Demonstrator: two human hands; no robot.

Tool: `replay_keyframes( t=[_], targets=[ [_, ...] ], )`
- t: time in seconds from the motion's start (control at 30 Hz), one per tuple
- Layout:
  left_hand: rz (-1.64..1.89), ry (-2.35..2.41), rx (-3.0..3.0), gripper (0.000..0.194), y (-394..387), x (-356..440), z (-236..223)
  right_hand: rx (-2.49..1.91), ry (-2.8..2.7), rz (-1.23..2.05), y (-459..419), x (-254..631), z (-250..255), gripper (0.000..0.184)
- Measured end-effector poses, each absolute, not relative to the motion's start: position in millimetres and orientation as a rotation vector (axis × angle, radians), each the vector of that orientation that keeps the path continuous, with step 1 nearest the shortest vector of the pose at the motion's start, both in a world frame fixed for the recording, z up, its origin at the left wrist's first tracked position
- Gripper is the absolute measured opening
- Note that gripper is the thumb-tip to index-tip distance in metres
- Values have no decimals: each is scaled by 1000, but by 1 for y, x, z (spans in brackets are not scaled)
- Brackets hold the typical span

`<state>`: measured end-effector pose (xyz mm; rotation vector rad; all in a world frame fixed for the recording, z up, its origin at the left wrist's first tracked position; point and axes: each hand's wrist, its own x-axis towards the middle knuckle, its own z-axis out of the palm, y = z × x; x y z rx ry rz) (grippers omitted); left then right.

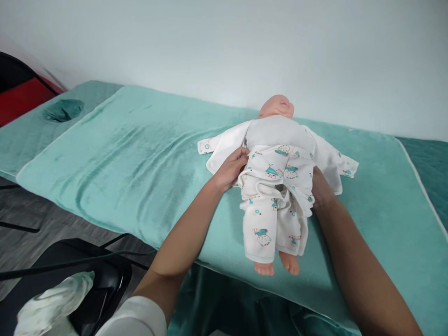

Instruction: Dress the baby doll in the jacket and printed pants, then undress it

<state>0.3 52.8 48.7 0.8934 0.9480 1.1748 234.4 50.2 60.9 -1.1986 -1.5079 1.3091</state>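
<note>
While the doll (280, 129) is laid supine on green sheet (140, 154), its trousers (271, 175) are touched at the waist by the curled left hand (232, 168), grip unclear, and the right hand (319, 187) is mostly hidden behind them, opening and hold indiscernible.

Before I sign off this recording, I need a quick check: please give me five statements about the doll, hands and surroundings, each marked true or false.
1. The doll lies on a green cover. True.
2. The left hand is at the side of the patterned trousers, near their waist. True.
3. Both hands rest on the doll's head. False: the right hand is at the other side of the trousers, its fingers hidden.
4. The trousers cover the doll's toes. False: both feet show below the trouser legs.
5. A pale bundle is at the lower left. True.
</note>
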Motion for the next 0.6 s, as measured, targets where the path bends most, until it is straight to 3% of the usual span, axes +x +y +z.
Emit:
replay_keyframes(
  t=[0.23,0.6],
  targets=[
    [1089,891,878,31,51,-2,52,-1218,-1415,1326,50,233,67,36],
    [1102,912,1033,29,53,0,44,-1195,-1306,1397,49,233,61,50]
  ],
)
